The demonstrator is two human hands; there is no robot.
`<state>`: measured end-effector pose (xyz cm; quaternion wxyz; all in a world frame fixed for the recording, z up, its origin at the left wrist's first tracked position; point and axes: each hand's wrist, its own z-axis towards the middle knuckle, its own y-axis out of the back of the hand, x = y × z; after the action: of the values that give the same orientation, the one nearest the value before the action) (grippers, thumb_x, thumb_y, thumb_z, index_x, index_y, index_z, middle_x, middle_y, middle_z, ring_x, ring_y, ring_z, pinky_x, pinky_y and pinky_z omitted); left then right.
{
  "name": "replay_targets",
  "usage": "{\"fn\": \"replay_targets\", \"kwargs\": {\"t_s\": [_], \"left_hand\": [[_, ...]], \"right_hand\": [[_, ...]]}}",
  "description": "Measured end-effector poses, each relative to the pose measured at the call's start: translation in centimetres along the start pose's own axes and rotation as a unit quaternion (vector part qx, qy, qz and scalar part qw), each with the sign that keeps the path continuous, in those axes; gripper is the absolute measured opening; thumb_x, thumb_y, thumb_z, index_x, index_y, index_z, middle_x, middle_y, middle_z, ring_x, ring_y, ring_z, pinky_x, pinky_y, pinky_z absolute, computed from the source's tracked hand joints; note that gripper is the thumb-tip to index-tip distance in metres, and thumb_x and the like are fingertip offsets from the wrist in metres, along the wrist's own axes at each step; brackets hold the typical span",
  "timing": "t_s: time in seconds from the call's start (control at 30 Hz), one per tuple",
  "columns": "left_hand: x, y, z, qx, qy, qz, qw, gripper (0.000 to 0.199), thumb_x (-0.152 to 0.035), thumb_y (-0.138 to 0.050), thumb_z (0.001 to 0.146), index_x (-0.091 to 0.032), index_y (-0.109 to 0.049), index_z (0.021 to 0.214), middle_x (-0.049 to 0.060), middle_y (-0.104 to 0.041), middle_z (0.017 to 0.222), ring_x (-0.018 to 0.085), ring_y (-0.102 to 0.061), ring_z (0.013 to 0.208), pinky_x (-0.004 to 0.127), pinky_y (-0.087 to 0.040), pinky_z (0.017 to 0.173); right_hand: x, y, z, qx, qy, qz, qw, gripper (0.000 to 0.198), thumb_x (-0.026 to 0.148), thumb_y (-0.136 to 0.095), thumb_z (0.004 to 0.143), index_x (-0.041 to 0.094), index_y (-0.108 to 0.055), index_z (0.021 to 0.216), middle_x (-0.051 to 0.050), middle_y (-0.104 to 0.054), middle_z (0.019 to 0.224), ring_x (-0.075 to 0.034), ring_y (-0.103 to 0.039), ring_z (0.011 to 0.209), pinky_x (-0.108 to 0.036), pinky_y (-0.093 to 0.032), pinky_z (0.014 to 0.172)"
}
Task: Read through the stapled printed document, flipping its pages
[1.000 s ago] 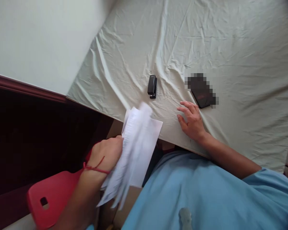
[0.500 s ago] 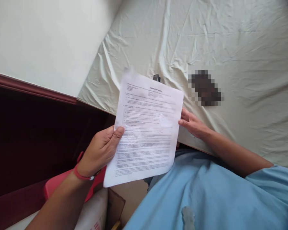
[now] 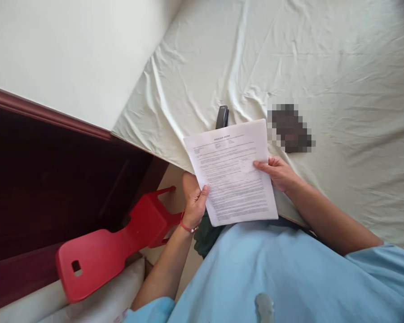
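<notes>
Between my hands I see white printed sheets of paper (image 3: 234,175), the top one with a heading and lines of small text. My left hand (image 3: 197,204), with a red band at the wrist, grips the lower left edge, thumb on top. On the right edge, my right hand (image 3: 280,172) pinches the paper with its thumb on the printed face. The fingers behind the paper are partly hidden. Just beyond the top edge lies a black stapler (image 3: 222,116) on the cloth, its near end close to the paper.
A wrinkled pale cloth (image 3: 340,80) covers the table. To the right, a dark pixelated object (image 3: 291,128) lies on it. A red plastic chair (image 3: 94,260) stands at lower left, beside dark wooden furniture (image 3: 54,188) and a white sack (image 3: 128,280).
The paper has moved right and towards my body, turning straighter. My left hand has moved right with it, and my right hand has closed on its right edge. More of the stapler and chair shows.
</notes>
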<state>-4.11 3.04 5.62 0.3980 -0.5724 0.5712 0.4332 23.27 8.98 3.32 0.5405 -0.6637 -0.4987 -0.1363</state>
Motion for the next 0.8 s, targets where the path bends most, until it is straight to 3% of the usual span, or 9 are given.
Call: {"fn": "replay_targets", "kwargs": {"t_s": [0.17, 0.27, 0.43, 0.6, 0.8], "left_hand": [[-2.2, -0.6, 1.0, -0.014, 0.031, -0.154, 0.988, 0.058, -0.051, -0.077, 0.082, -0.021, -0.067, 0.13, 0.012, -0.069, 0.133, 0.03, -0.06, 0.132, 0.042, -0.05, 0.113], [-2.6, -1.2, 1.6, -0.012, 0.054, -0.152, 0.987, 0.055, -0.04, -0.086, 0.075, -0.018, -0.071, 0.122, 0.013, -0.072, 0.126, 0.032, -0.062, 0.13, 0.045, -0.052, 0.111], [-2.5, -2.4, 2.0, -0.004, 0.035, -0.114, 0.993, 0.043, -0.038, -0.089, 0.07, -0.016, -0.077, 0.105, 0.012, -0.077, 0.113, 0.033, -0.065, 0.125, 0.045, -0.054, 0.11], [-2.1, -3.1, 2.9, 0.014, 0.033, -0.152, 0.988, 0.046, -0.038, -0.089, 0.071, -0.015, -0.076, 0.109, 0.013, -0.075, 0.118, 0.033, -0.065, 0.125, 0.048, -0.053, 0.111], [-0.8, -3.6, 3.5, -0.005, 0.066, -0.201, 0.977, 0.052, -0.044, -0.088, 0.072, -0.013, -0.075, 0.111, 0.015, -0.075, 0.12, 0.034, -0.06, 0.132, 0.049, -0.048, 0.116]], "right_hand": [[-0.3, -0.8, -0.4, 0.024, -0.025, -0.01, 0.999, 0.037, 0.046, -0.089, 0.071, 0.018, -0.079, 0.093, -0.008, -0.08, 0.087, -0.023, -0.076, 0.075, -0.036, -0.063, 0.073], [-0.3, -1.1, -0.7, 0.047, -0.049, -0.001, 0.998, 0.039, 0.044, -0.089, 0.07, 0.018, -0.078, 0.097, -0.009, -0.081, 0.093, -0.025, -0.077, 0.081, -0.039, -0.064, 0.077], [-0.1, -1.2, -0.6, 0.024, -0.063, 0.028, 0.997, 0.044, 0.047, -0.087, 0.07, 0.02, -0.076, 0.104, -0.009, -0.081, 0.101, -0.028, -0.077, 0.086, -0.044, -0.065, 0.079], [0.3, -1.0, -0.5, 0.011, -0.065, 0.028, 0.997, 0.041, 0.042, -0.088, 0.069, 0.02, -0.075, 0.101, -0.009, -0.081, 0.098, -0.029, -0.077, 0.086, -0.046, -0.065, 0.08], [0.4, -0.5, -0.4, -0.021, -0.055, -0.012, 0.998, 0.04, 0.042, -0.086, 0.073, 0.018, -0.074, 0.103, -0.01, -0.08, 0.095, -0.031, -0.077, 0.089, -0.049, -0.064, 0.082]]}}
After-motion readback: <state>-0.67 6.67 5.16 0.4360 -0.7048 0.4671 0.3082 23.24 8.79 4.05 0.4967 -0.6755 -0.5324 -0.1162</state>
